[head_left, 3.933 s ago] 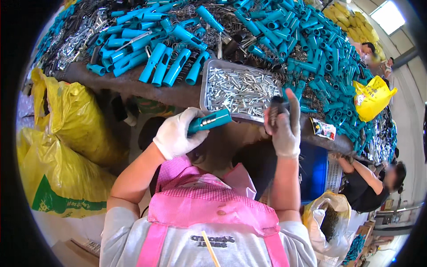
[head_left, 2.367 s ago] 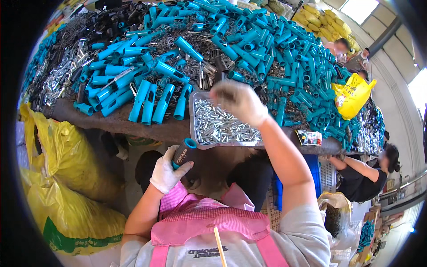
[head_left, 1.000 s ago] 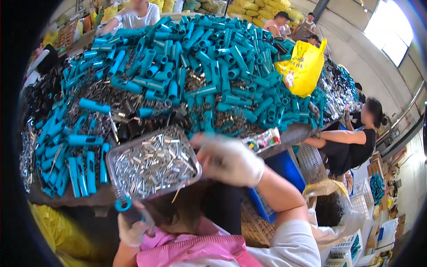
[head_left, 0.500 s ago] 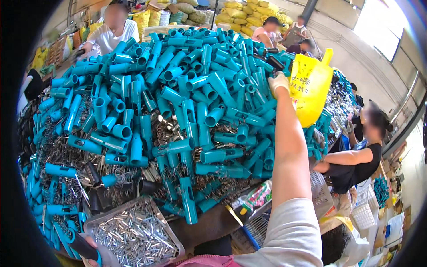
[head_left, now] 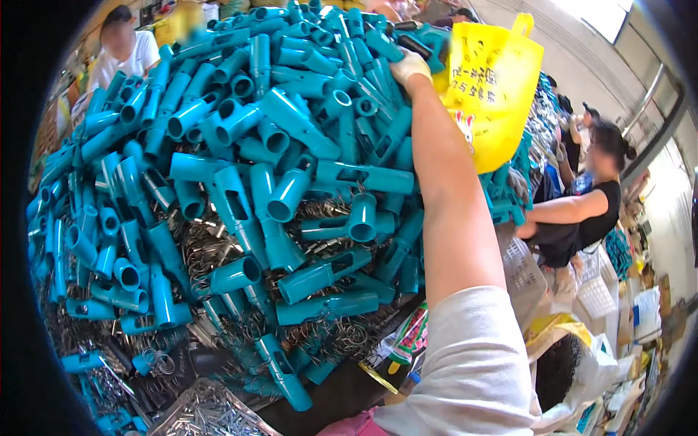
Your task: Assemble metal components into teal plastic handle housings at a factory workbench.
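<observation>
My right hand [head_left: 411, 70], in a pale glove, reaches far over a heap of teal plastic tubes [head_left: 291, 192] with cut-out slots. It touches the top of the heap beside a black cylindrical piece [head_left: 414, 46]. The fingers are mostly hidden, so whether they grip anything does not show. Just right of this hand, a yellow bag [head_left: 502, 94] with a loop handle and dark print leans against the heap. Thin metal springs [head_left: 338, 338] lie tangled among the lower tubes. My left hand is out of view.
At the lower edge a tray [head_left: 166, 423] holds small metal pins. A colourful packet [head_left: 407, 341] lies near my right sleeve. White plastic baskets [head_left: 598, 291] and an open sack [head_left: 582, 349] stand at the right. One person [head_left: 592, 211] sits at the right, another [head_left: 131, 54] at far left.
The view has shifted closer over the heap; the pin tray has slid mostly below the edge. My left hand, earlier at lower left with a dark-and-teal tube, has left view. My right arm stays stretched out.
</observation>
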Demonstrator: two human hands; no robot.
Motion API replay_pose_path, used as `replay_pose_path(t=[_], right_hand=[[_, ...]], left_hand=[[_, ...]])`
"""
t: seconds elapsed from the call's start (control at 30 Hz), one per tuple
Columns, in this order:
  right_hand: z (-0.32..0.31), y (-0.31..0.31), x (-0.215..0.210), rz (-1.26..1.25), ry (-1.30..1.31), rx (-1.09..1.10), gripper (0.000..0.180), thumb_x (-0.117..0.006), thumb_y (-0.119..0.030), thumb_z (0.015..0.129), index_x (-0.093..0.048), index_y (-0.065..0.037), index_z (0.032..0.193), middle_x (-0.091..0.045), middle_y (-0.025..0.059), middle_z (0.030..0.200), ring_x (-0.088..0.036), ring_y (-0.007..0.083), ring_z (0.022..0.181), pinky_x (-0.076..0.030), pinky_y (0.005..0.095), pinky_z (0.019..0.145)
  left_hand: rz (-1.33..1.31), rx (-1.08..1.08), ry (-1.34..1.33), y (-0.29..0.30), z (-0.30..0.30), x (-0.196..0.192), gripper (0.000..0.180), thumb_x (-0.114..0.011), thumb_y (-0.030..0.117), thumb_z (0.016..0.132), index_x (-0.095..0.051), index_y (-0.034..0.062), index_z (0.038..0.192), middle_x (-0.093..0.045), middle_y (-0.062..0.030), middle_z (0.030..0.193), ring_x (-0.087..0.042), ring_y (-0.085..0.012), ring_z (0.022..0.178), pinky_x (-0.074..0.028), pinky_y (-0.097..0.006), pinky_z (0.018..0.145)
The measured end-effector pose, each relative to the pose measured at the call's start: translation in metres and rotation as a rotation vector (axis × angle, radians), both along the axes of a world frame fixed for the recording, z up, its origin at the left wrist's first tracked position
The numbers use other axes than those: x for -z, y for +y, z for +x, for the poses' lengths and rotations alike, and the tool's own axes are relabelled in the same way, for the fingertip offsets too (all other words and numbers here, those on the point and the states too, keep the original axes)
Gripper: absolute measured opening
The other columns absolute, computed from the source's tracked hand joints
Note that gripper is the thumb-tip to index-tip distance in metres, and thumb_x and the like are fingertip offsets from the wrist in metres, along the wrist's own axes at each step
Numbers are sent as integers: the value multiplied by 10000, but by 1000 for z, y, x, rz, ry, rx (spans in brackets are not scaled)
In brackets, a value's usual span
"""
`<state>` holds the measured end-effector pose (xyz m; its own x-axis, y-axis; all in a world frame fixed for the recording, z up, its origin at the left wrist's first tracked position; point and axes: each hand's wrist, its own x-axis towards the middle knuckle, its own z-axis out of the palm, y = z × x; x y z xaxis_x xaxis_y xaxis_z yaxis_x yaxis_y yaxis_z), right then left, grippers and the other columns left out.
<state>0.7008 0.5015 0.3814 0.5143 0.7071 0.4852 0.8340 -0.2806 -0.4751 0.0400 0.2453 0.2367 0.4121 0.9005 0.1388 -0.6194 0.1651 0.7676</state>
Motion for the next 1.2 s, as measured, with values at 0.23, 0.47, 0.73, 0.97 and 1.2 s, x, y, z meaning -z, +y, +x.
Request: replay_pose_path(t=[0.23,0.47,0.73,0.97,1.2], right_hand=[[-47,-52,-43,732,-46,-191,560,-764,-486,625,-671,-34,941,-679,125,871,-639,296,842,-476,357,791],[-265,-205,-43,534,-640,-706,476,-799,-227,530,-679,-168,987,-541,131,1154,-528,337,1035,-454,430,871],[-386,-241,38,300,-917,-1000,447,-721,-130,509,-590,-179,934,-477,80,1257,-457,296,1158,-372,451,928],[-427,-340,20,100,-254,-1070,385,-679,-81,631,-543,-49,990,-608,145,803,-627,289,728,-494,382,636],[-432,-441,41,-670,906,-1495,457,-714,-327,794,-548,5,1060,-613,54,757,-611,146,668,-487,274,625]], left_hand=[[-7,112,-77,-3,2,-13,452,-666,355,832,-352,109,1045,-348,14,456,-372,-148,280,-302,-274,231],[80,-373,32,-132,-23,-69,436,-628,351,867,-343,115,1098,-353,38,504,-378,-114,310,-313,-232,259],[-159,-182,-1,-211,-30,-65,472,-744,173,756,-446,39,1097,-504,-103,583,-490,-197,421,-398,-307,384],[145,-372,902,-269,-50,-41,479,-742,152,737,-520,7,1136,-617,-77,880,-575,-167,801,-459,-292,764],[276,-393,1260,-301,-79,-16,426,-710,279,740,-543,68,1070,-647,-169,859,-636,-345,800,-509,-379,689]])
